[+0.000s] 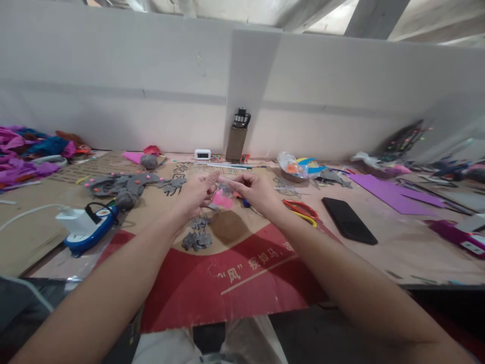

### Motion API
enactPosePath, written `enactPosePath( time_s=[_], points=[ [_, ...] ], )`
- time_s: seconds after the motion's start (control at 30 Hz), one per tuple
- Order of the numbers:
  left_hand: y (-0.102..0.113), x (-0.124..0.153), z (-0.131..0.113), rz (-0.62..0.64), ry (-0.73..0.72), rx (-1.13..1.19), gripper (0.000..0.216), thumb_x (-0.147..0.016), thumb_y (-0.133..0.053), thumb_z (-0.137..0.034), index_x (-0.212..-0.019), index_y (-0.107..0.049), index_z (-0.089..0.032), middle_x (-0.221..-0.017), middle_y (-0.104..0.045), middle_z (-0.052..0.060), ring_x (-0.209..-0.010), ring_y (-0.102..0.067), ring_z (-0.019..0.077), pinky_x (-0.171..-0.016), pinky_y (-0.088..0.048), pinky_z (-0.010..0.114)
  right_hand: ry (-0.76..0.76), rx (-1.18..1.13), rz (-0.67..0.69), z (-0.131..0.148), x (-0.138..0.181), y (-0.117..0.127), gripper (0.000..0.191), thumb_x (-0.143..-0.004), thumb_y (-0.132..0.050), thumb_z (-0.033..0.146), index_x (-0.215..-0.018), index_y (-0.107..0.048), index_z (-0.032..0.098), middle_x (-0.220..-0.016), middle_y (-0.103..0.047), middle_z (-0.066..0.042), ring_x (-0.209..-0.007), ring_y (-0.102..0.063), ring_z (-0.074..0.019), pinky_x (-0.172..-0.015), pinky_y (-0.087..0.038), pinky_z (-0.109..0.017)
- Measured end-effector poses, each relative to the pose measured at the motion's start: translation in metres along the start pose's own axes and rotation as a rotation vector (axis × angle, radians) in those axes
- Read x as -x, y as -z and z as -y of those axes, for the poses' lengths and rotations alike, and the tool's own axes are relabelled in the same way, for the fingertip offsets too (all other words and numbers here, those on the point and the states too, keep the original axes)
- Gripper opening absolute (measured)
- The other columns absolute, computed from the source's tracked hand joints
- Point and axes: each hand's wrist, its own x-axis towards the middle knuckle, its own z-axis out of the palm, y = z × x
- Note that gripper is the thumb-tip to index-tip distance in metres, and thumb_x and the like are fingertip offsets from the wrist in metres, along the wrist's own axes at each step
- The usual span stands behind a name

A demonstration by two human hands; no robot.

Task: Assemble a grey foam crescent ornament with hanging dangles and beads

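Over the middle of the cardboard sheet point(178, 316), my left hand point(202, 192) and my right hand point(253, 191) are close together, fingers pinched. Between their fingertips is a small clear plastic piece point(226, 189), blurred, that both seem to hold. A bright pink piece point(223, 200) shows just below it; whether it is held or lying on the cardboard I cannot tell. Under my left hand lie small clusters of grey scraps point(197, 240). To the right of my right wrist are scissors point(301, 208) with red and yellow handles.
A black phone point(349, 220) lies at right, beside purple sheets point(394, 194). At left are a blue power strip point(91, 232) and grey pieces with pink dots point(125, 187). A bottle point(237, 139) and a small white clock point(202, 154) stand by the wall. A bowl point(297, 177) holds scraps.
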Motion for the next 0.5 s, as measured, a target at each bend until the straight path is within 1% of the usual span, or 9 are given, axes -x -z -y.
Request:
enactPosePath(
  time_s=[0.13,0.27,0.4,0.5],
  points=[
    [-0.003,0.001,0.004,-0.048,-0.084,-0.192,0.033,-0.070,-0.071,-0.046,-0.081,-0.063,-0.016,-0.052,-0.043,-0.007,-0.038,-0.026,0.0029,-0.038,-0.016,0.017,-0.030,-0.091,-0.005,-0.002,0.002,0.000,0.026,-0.079,-0.062,0.041,-0.072,-0.065,0.016,-0.061,-0.060,-0.001,-0.055,-0.050,-0.0120,-0.053,-0.039,-0.026],
    [-0.005,0.003,0.003,-0.099,-0.167,-0.383,0.026,-0.072,-0.069,-0.039,-0.085,-0.069,-0.017,-0.050,-0.048,-0.005,-0.039,-0.026,0.0043,-0.040,-0.017,0.020,-0.014,-0.078,-0.007,-0.001,0.008,0.000,0.019,-0.078,-0.063,0.033,-0.068,-0.065,0.016,-0.062,-0.060,-0.001,-0.058,-0.051,-0.0121,-0.057,-0.040,-0.027],
    [-0.005,0.005,0.001,-0.121,-0.226,-0.491,0.024,-0.074,-0.066,-0.038,-0.082,-0.072,-0.016,-0.053,-0.054,-0.003,-0.043,-0.035,0.0062,-0.045,-0.025,0.021,0.012,-0.128,-0.027,-0.005,0.009,-0.003,0.016,-0.078,-0.064,0.032,-0.081,-0.066,0.017,-0.072,-0.062,-0.002,-0.064,-0.052,-0.0126,-0.060,-0.040,-0.027],
    [-0.005,0.006,-0.001,-0.145,-0.262,-0.550,0.023,-0.075,-0.066,-0.037,-0.080,-0.072,-0.016,-0.059,-0.060,-0.001,-0.050,-0.043,0.0078,-0.049,-0.031,0.021,0.016,-0.148,-0.065,-0.009,0.010,-0.006,0.014,-0.080,-0.062,0.031,-0.081,-0.061,0.018,-0.071,-0.060,-0.001,-0.064,-0.051,-0.0122,-0.059,-0.039,-0.026]
  ],
)
